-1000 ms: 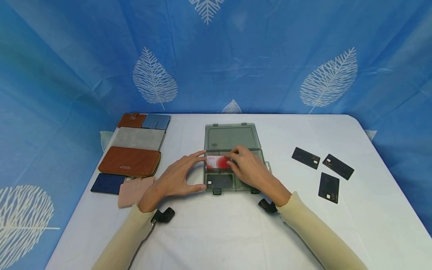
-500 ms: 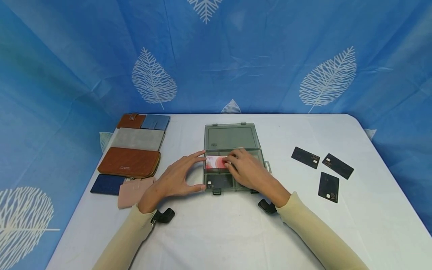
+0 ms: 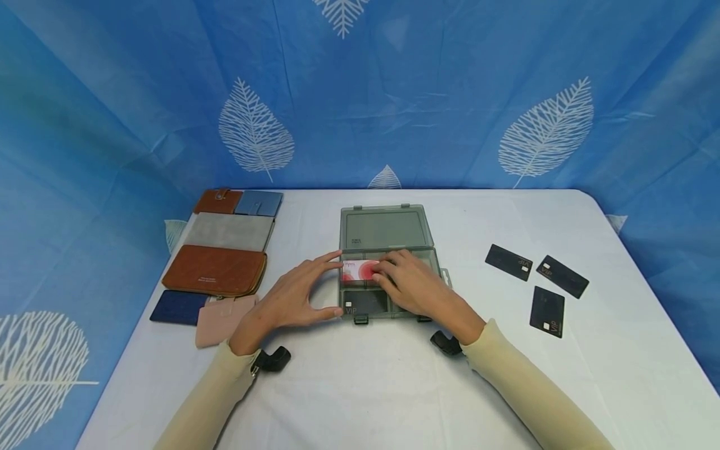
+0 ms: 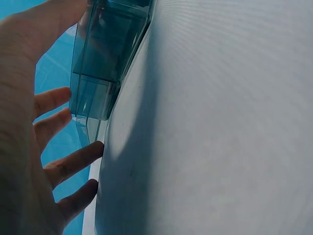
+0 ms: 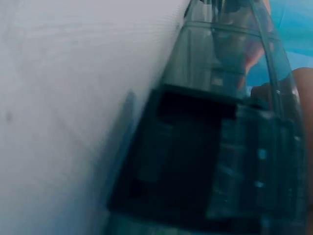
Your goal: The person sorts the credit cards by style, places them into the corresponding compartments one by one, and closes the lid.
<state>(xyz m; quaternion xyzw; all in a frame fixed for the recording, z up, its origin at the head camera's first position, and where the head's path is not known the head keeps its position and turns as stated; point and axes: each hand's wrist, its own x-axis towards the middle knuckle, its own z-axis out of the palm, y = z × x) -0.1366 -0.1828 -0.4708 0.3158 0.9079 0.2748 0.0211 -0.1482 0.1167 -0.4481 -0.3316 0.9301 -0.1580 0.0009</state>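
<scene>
A translucent grey-green plastic organizer box (image 3: 385, 227) lies with its lid folded back. Spread along its left side, my left hand (image 3: 298, 295) has its thumb at the front corner and its fingertips by the wall; the left wrist view shows those fingers apart beside the box. My right hand (image 3: 413, 281) reaches over the box, with bent fingers and thumb pinching the right end of a pink-and-white card (image 3: 357, 270). That card is over the back left compartments, its right end hidden by the fingers. A black VIP card (image 3: 367, 302) rests in the front left compartment.
Three black VIP cards (image 3: 547, 312) lie apart on the white table at the right. At the left are several wallets, among them a large brown one (image 3: 214, 269), a grey one (image 3: 230, 231) and a pink one (image 3: 225, 320). Behind hangs a blue curtain (image 3: 394, 94).
The pink-and-white card has tilted slightly under my right fingers, and the right hand has shifted a little lower. My left hand stays in place at the box's side.
</scene>
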